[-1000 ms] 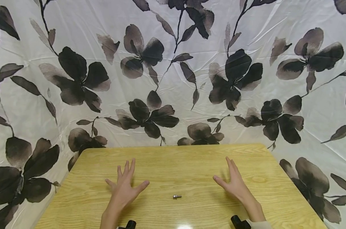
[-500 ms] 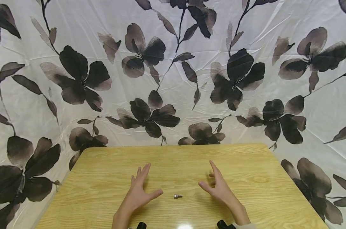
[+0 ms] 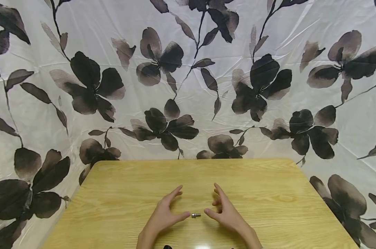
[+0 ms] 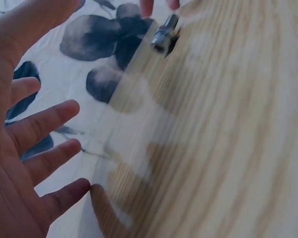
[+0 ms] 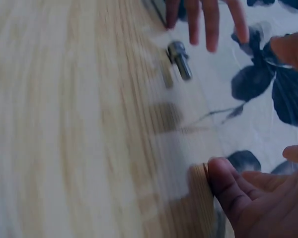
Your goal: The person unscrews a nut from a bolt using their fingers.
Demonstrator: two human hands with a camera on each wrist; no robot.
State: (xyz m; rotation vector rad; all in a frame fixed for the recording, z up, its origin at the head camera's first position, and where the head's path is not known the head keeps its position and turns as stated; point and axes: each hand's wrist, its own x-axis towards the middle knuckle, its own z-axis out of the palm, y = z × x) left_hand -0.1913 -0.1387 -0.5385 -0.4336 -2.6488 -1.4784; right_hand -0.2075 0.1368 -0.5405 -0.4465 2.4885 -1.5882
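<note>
One bolt [image 3: 196,215] on table [image 3: 275,193] | between left hand [image 3: 163,213] and right hand [image 3: 228,214], near both | fingers [image 4: 42,126] released on both | floral cloth [image 3: 188,86] behind table

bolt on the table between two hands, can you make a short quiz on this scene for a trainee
1. Fill the gap: in the head view, the head end of the bolt faces the ____ hand.

2. Multiple choice: what pattern is on the cloth behind the table?
A) stripes
B) flowers
C) stars

3. Yes or no: is the right hand gripping the bolt?

Key:
1. Left; the left hand is on that side.
2. B
3. No; a gap shows between them.
</note>
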